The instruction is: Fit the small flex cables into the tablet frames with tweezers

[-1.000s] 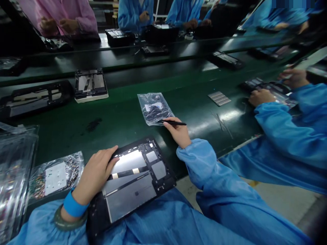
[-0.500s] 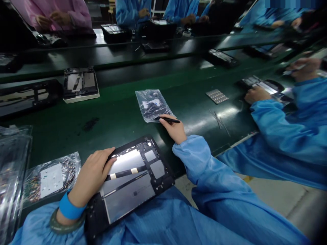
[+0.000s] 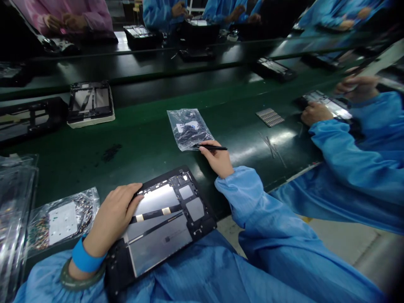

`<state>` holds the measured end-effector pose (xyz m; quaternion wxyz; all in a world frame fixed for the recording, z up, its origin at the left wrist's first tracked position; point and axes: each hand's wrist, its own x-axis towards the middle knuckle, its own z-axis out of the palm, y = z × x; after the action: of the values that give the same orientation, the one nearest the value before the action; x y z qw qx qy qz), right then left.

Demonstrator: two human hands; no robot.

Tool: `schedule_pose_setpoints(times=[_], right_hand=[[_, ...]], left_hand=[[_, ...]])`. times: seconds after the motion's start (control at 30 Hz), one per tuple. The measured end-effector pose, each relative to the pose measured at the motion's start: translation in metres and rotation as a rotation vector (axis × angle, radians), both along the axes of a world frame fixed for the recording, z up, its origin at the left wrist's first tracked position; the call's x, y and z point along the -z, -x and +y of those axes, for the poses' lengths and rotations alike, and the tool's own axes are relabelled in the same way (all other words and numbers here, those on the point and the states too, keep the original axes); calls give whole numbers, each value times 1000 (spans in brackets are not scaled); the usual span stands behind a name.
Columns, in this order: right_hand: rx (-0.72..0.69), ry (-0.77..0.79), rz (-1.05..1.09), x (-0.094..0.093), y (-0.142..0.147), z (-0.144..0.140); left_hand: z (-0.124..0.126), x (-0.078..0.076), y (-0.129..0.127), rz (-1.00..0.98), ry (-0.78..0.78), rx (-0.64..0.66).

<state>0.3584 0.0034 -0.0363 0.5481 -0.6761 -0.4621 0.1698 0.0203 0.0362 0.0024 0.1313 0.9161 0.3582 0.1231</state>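
An opened tablet [image 3: 164, 240], its silver battery plates and black frame showing, rests tilted between the green bench edge and my lap. My left hand [image 3: 115, 212] grips its left side, thumb on top and fingers over the far edge. Out over the bench, my right hand [image 3: 218, 159] pinches black tweezers [image 3: 212, 147]. Their tip reaches the near edge of a clear plastic bag [image 3: 189, 126] holding small dark parts and a white label. Whether the tip has hold of any part is too small to tell.
At left lie a bag of tiny coloured parts [image 3: 63, 221] and stacked clear plastic trays [image 3: 14, 202]. Another opened tablet [image 3: 91, 103] sits behind. Dark bits [image 3: 111, 152], a small metal grid plate [image 3: 270, 117] and thin rods [image 3: 272, 148] are on the bench. A co-worker's hand [image 3: 316, 113] works at right.
My right hand with the tweezers has shifted slightly right, the tip still at the bag. The opened tablet behind has slid left. The co-worker's far hand has moved left. My left hand stays put.
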Motion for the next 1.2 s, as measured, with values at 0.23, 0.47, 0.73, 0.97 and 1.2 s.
schedule_pose_setpoints(times=[0.23, 0.47, 0.73, 0.97, 1.2], right_hand=[[-9, 6, 30, 3, -3, 2], [8, 3, 69, 4, -2, 5], [22, -2, 72, 6, -4, 3], [-13, -9, 55, 2, -2, 2], [-30, -19, 98, -2, 0, 2]], left_hand=[[0, 1, 0, -7, -11, 14], [-1, 0, -1, -3, 13, -1], [-2, 4, 1, -11, 5, 13], [-2, 3, 1, -3, -15, 33], [-1, 4, 1, -16, -15, 34]])
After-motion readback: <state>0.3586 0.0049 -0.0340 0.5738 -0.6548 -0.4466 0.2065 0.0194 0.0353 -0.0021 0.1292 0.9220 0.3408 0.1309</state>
